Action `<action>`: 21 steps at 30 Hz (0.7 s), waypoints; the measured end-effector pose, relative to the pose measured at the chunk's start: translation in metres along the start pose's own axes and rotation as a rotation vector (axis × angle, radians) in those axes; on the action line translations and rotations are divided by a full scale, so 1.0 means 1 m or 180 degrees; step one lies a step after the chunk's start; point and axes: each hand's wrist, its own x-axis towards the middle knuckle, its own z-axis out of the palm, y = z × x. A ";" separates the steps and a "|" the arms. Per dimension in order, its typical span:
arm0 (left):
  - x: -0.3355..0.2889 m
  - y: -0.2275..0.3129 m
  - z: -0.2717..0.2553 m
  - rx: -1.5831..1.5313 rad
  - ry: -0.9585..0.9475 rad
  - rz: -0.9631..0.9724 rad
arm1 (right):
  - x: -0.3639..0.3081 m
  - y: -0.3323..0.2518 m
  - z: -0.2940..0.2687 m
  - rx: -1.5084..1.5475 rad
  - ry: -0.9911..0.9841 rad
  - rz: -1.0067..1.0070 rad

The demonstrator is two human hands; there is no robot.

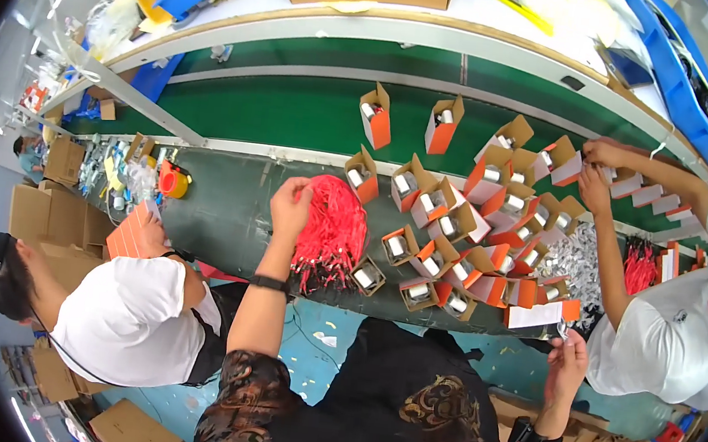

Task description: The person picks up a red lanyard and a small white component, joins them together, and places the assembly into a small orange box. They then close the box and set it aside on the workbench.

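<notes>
Black shirt (402, 416) nearest, bottom centre. My right fingers (569, 351) pinched a small silvery piece (562, 331), lower right; left fingers (291, 201) curled by red leads (332, 227), centre, hold unclear. Seemingly gathering parts; next move called for gentle grip.

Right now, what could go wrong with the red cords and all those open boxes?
Maybe three things. The red cords lie in one heap beside the left hand, so pulling one might drag others. The open boxes stand crowded together, so one bump could tip several. And the box at the cords' lower right sits near the front edge of the table, so a nudge might send it to the floor.
</notes>
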 end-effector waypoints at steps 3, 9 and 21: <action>-0.007 0.073 -0.048 -0.0992 0.0028 -0.0501 | 0.006 -0.009 0.021 0.0058 -0.0367 -0.0189; -0.017 0.190 -0.126 -0.1414 0.0236 0.0258 | 0.013 -0.040 0.065 0.0481 -0.1335 -0.0296; -0.082 0.324 -0.120 -0.3770 -0.0974 -0.1569 | -0.034 -0.080 0.180 0.0721 -0.3375 -0.0126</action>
